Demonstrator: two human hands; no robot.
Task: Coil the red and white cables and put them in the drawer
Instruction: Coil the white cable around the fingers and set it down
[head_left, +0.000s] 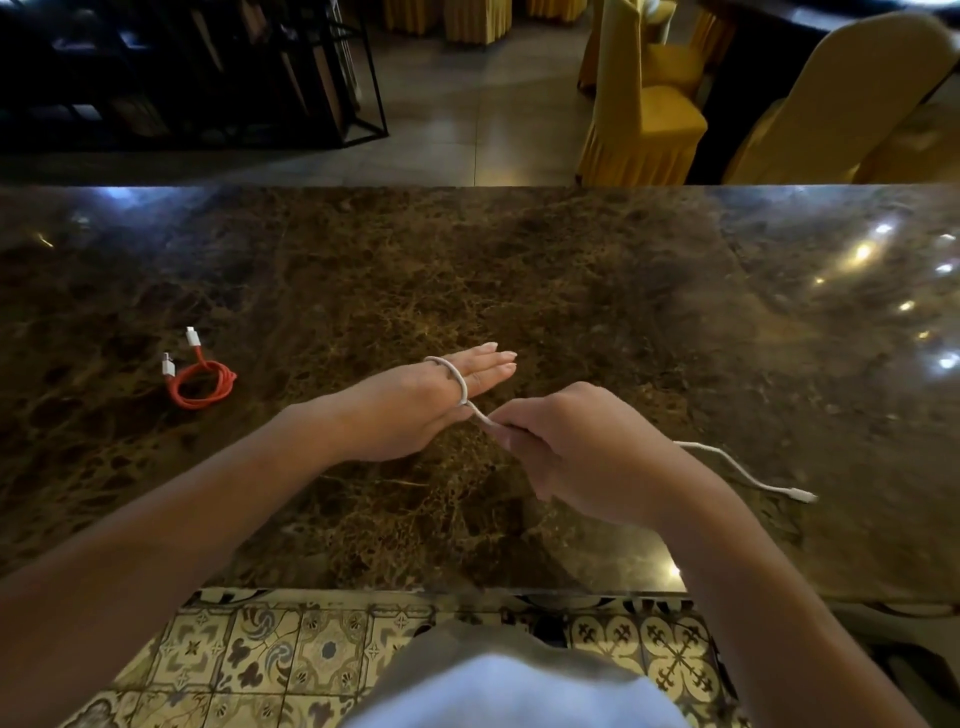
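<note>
Glossy brown marble table (519, 260), your left hand (415, 400) flat with straight fingers looped by white cable (457, 379), your right hand (566, 441) pinching it, red cable (200, 382) coiled

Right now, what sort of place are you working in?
Probably a restaurant or banquet hall: yellow-covered chairs stand beyond a polished brown marble counter, with patterned floor tiles underfoot and dark shelving at far left.
</note>
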